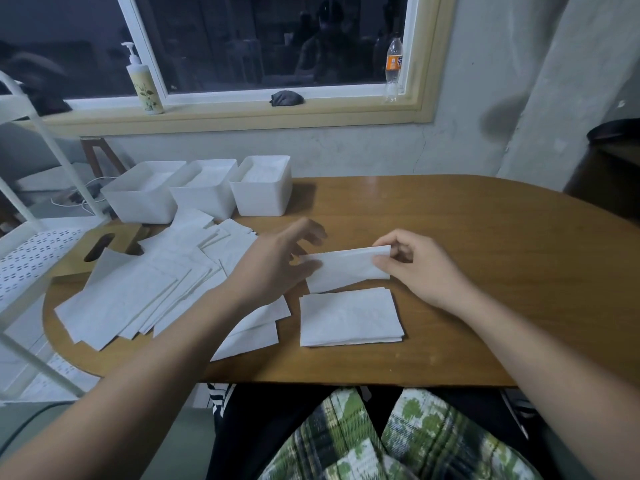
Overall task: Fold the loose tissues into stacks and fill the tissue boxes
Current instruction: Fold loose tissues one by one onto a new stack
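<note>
Where right hand pinches, tissue (folded) ends.

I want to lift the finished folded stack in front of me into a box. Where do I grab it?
Pinch the folded stack at its right short edge, thumb on top, fingers slid underneath, coming from the right. It lies flat with bare table on that side, while loose tissues crowd its left.

- Folded tissue: white strip, raised at centre, slightly tilted.
- Folded stack: flat, neat, just nearer.
- Loose tissues: overlapping, spread left.
- Three tissue boxes: white, open, part-filled, far left.
</note>
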The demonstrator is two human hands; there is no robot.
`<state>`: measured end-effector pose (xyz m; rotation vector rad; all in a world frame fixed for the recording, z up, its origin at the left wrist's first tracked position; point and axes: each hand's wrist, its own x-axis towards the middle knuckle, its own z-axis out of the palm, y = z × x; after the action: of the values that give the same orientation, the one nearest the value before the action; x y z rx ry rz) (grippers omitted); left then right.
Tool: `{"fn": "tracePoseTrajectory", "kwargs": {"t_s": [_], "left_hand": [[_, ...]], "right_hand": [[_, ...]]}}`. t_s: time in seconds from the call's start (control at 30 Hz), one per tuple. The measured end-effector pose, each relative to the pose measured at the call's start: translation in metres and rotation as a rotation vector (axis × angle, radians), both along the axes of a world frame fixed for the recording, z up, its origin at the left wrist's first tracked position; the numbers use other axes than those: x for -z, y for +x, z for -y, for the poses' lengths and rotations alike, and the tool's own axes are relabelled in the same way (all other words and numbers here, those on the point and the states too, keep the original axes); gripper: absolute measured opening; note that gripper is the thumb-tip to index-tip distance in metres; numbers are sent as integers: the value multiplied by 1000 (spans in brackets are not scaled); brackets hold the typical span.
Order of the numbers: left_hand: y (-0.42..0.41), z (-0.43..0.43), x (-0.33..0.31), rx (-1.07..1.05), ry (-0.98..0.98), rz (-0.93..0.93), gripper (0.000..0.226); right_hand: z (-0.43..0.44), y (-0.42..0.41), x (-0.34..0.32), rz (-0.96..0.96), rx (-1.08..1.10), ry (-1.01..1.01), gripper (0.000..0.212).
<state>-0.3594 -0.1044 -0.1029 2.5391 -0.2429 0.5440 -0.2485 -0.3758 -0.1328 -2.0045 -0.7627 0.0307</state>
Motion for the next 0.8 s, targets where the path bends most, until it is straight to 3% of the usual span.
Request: {"fn": "tracePoseTrajectory", "kwargs": {"t_s": [0.27,0.6,0.8], "left_hand": [[4,-1,2,48,214,154,20],[9,-2,8,5,251,141,18],[14,-4,8,-52,163,95,21]], "right_hand": [[-5,0,-2,21,-1,-37,3],[-8,5,1,62,1,-57,7],[-8,4,-1,68,-6,-70,12]]}}
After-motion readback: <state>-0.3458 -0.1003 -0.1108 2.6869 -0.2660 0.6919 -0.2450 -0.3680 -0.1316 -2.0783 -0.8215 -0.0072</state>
